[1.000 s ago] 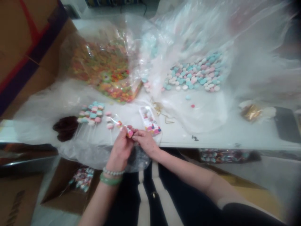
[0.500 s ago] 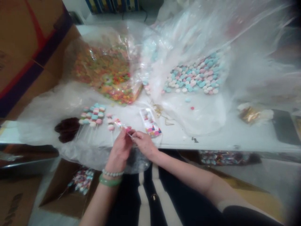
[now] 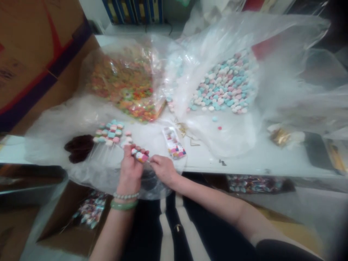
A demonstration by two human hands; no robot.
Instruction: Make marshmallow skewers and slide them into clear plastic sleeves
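Observation:
My left hand (image 3: 130, 169) is closed around a small clear sleeve of pink and white candy (image 3: 140, 156), held just above the table's front edge. My right hand (image 3: 161, 169) pinches at the sleeve's lower end, fingers pressed together; what it grips there is too small to make out. Just beyond my left hand lie several candy sticks (image 3: 108, 133) with pastel heads in a row on clear plastic. A filled candy packet (image 3: 174, 143) lies flat to the right of my hands.
A big clear bag of pastel candies (image 3: 223, 87) sits at the back right, a bag of orange and green candies (image 3: 127, 87) at the back left. A dark brown object (image 3: 77, 148) lies left. A cardboard box (image 3: 35, 54) stands far left; another box of packets (image 3: 87, 214) is on the floor.
My left hand drew the candy sleeve lower and closer and wrapped round it more. My right hand slid to the sleeve's lower end. The camera tilted up slightly.

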